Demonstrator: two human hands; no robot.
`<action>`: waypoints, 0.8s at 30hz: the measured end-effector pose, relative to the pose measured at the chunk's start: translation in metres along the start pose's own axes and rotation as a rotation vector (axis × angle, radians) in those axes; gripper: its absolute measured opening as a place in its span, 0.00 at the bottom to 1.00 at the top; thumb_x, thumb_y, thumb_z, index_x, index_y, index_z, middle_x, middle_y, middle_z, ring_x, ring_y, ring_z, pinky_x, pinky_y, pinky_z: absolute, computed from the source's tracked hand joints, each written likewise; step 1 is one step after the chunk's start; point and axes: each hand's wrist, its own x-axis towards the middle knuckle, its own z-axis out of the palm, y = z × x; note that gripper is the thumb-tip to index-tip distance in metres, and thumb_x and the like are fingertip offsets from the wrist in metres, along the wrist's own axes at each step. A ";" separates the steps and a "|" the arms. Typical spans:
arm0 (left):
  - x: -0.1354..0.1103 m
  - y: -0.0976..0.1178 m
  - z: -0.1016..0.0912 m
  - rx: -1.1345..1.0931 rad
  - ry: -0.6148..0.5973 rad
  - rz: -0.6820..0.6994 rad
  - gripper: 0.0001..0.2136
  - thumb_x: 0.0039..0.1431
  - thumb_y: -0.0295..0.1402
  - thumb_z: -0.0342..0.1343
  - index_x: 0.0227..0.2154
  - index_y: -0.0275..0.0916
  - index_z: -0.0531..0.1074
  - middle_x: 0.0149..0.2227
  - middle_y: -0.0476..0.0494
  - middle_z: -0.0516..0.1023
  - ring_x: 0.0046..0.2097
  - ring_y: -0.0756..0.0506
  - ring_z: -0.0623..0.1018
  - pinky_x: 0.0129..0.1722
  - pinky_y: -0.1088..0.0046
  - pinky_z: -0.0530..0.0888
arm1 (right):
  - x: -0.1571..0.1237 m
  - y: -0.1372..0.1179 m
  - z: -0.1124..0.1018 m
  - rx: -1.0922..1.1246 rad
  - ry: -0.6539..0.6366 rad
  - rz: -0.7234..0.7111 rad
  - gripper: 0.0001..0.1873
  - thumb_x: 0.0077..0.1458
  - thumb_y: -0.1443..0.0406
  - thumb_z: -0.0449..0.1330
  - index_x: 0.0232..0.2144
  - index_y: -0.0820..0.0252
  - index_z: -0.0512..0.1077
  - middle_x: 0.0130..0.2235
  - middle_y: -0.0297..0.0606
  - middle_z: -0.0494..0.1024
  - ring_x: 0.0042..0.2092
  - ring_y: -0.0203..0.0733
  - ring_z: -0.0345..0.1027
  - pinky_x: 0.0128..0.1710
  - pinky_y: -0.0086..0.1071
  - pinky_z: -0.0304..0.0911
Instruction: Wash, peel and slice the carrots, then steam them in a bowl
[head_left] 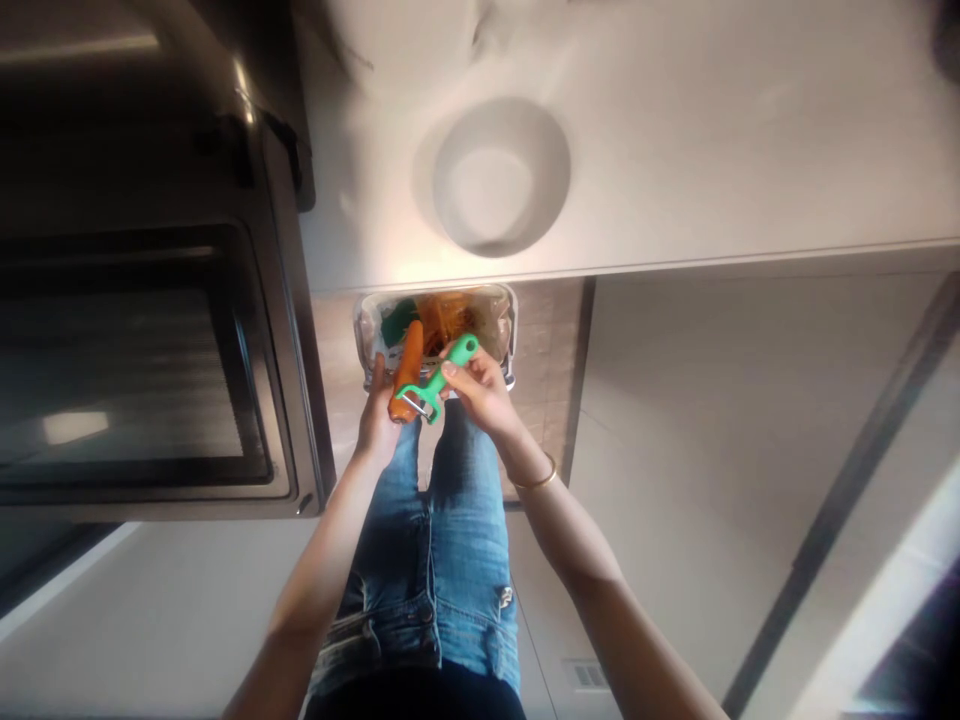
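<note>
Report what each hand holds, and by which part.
Left hand: carrot, toward its near end, finger placement partly hidden. Right hand: green peeler, by its handle, thumb on top.

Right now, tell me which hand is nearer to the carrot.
Left. The left hand holds the carrot; the right hand is off to the carrot's right, gripping the green peeler, whose head overlaps the carrot in this view.

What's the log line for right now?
left hand: holds carrot | right hand: holds green peeler, blade by carrot | bin: below hands | bowl: on counter
</note>
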 end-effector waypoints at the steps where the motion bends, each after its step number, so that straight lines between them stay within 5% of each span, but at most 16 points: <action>1: -0.001 -0.001 0.002 -0.005 -0.017 0.005 0.25 0.62 0.28 0.54 0.62 0.49 0.66 0.43 0.47 0.81 0.38 0.47 0.80 0.33 0.74 0.72 | 0.001 -0.001 0.002 0.009 -0.048 0.017 0.24 0.46 0.48 0.71 0.35 0.56 0.69 0.27 0.28 0.75 0.24 0.31 0.67 0.25 0.27 0.68; 6: -0.005 -0.005 0.002 -0.018 -0.064 0.017 0.26 0.57 0.31 0.57 0.60 0.46 0.68 0.41 0.47 0.82 0.37 0.46 0.81 0.32 0.74 0.73 | 0.003 -0.003 0.006 -0.061 -0.127 -0.020 0.23 0.49 0.47 0.69 0.33 0.55 0.67 0.27 0.28 0.74 0.25 0.31 0.67 0.26 0.28 0.68; 11: -0.006 -0.010 -0.018 0.032 -0.130 -0.011 0.28 0.53 0.31 0.61 0.59 0.45 0.69 0.43 0.47 0.83 0.40 0.45 0.81 0.38 0.72 0.75 | 0.025 -0.002 -0.020 -0.223 0.023 -0.162 0.22 0.52 0.47 0.67 0.34 0.55 0.66 0.29 0.30 0.77 0.26 0.34 0.69 0.28 0.31 0.70; 15: -0.007 -0.007 -0.036 0.060 -0.151 -0.042 0.25 0.56 0.31 0.60 0.58 0.46 0.70 0.42 0.46 0.83 0.37 0.45 0.81 0.35 0.70 0.75 | 0.056 0.002 -0.055 -0.580 0.169 -0.340 0.15 0.58 0.52 0.64 0.38 0.53 0.69 0.34 0.34 0.79 0.32 0.40 0.73 0.35 0.35 0.72; 18: -0.007 -0.002 -0.041 0.066 -0.205 -0.042 0.23 0.59 0.32 0.57 0.59 0.45 0.70 0.41 0.45 0.83 0.34 0.45 0.79 0.31 0.70 0.73 | 0.065 0.005 -0.071 -0.941 0.129 -0.476 0.06 0.62 0.61 0.60 0.42 0.54 0.72 0.43 0.40 0.81 0.44 0.46 0.75 0.48 0.42 0.71; 24: -0.003 0.002 -0.034 0.083 -0.282 0.005 0.23 0.61 0.31 0.50 0.59 0.46 0.69 0.41 0.46 0.80 0.31 0.47 0.75 0.28 0.70 0.70 | 0.038 0.007 -0.071 -1.239 0.056 -0.654 0.18 0.63 0.71 0.51 0.49 0.53 0.75 0.56 0.40 0.77 0.56 0.47 0.71 0.58 0.47 0.66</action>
